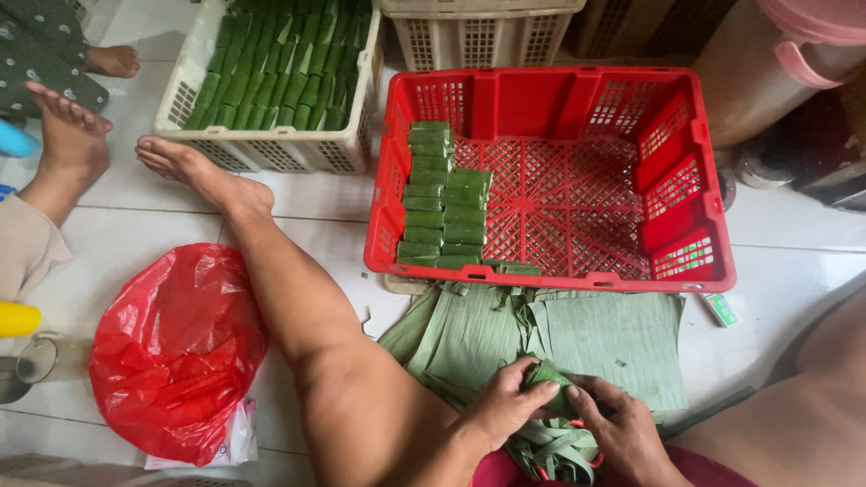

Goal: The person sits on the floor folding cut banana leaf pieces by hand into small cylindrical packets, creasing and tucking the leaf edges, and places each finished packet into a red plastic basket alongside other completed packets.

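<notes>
A small banana-leaf parcel sits between my two hands, low in the head view. My left hand pinches its left side, and my right hand closes on its right side. Under the hands lies a pile of flat green banana leaves on the white tiled floor. Narrow leaf strips bunch up just below the hands. Beyond the leaves stands a red plastic crate, with two rows of folded leaf parcels stacked along its left wall.
A cream crate full of folded green parcels stands at the back left. A red plastic bag lies on the floor at left. My left leg stretches across the floor. Another person's feet rest at far left. More baskets and a pink-lidded container stand behind.
</notes>
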